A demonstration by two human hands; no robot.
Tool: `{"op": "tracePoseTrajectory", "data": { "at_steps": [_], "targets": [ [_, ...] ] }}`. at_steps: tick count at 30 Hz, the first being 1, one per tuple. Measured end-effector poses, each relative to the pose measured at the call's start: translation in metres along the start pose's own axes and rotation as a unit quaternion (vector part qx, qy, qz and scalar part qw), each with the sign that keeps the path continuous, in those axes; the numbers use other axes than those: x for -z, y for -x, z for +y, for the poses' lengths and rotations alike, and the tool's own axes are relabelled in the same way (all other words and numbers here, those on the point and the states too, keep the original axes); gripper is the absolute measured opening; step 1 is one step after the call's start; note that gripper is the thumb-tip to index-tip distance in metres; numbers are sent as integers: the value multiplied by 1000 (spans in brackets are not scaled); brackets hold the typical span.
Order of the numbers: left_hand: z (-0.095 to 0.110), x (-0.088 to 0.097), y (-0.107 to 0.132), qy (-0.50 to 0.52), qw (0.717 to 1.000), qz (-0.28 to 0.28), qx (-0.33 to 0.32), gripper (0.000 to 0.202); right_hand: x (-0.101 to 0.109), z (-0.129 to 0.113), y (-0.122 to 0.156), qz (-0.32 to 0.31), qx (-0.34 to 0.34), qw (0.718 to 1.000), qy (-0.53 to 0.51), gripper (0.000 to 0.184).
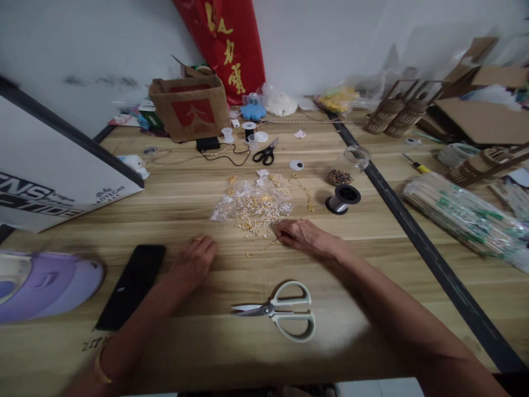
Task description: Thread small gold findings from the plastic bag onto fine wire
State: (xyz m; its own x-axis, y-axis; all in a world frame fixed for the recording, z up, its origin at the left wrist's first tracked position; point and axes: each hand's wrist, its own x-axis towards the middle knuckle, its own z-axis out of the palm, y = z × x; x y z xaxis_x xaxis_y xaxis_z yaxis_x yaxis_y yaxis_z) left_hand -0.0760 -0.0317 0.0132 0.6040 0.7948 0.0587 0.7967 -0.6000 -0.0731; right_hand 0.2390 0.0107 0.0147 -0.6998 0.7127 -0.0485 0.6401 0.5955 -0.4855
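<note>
My right hand (pixel 301 236) is closed, its fingertips pinched at the near right edge of a heap of small gold and silver beads (pixel 260 212). A short thin gold chain (pixel 264 249) runs along the wood up to those fingertips; its far end is hidden by them. To the left, my left hand (pixel 197 258) lies on the table with loosely bent fingers, apart from the heap and holding nothing visible. Clear plastic bags (pixel 231 201) lie around the beads. Cream-handled scissors (pixel 273 310) rest in front, blades pointing left. Another gold chain (pixel 306 193) lies behind my right hand.
A wire spool (pixel 343 198) and a jar of dark beads (pixel 341 175) stand right of the heap. Black scissors (pixel 266 154) lie behind it. A phone (pixel 132 286) is beside my left forearm. Bagged sticks (pixel 463 215) lie right; a paper bag (pixel 190 107) stands behind.
</note>
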Motion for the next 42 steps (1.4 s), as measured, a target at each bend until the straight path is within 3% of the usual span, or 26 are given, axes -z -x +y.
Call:
{"op": "tracePoseTrajectory", "data": {
  "at_steps": [4,7,13,16,21,24,27,30,35,42],
  "targets": [
    [-40,1,-6,-66,995,40,58,26,1,0,0,-3,1,1000,0,9],
    [-45,5,-15,-93,988,74,97,20,3,-1,0,-5,-1,1000,0,10],
    [-16,8,-33,-24,991,100,86,21,4,-2,0,-3,-2,1000,-20,8],
    [-5,8,-37,83,993,68,44,20,4,-1,0,-1,1,999,-33,8],
    [17,16,-28,239,971,0,-12,18,2,-1,0,0,6,999,-36,9],
    [33,16,-13,204,978,27,-47,23,1,0,0,6,3,999,-35,8],
    [44,5,7,129,988,69,-54,27,1,2,-1,4,5,999,-33,8],
    [46,-8,23,74,994,52,-65,40,1,2,-2,0,8,1000,-29,8],
    [24,-12,26,27,998,15,-48,42,4,-1,-2,0,7,999,-35,9],
    [-40,-22,7,3,999,8,44,46,4,-4,-2,7,2,999,-46,9]
  ]
}}
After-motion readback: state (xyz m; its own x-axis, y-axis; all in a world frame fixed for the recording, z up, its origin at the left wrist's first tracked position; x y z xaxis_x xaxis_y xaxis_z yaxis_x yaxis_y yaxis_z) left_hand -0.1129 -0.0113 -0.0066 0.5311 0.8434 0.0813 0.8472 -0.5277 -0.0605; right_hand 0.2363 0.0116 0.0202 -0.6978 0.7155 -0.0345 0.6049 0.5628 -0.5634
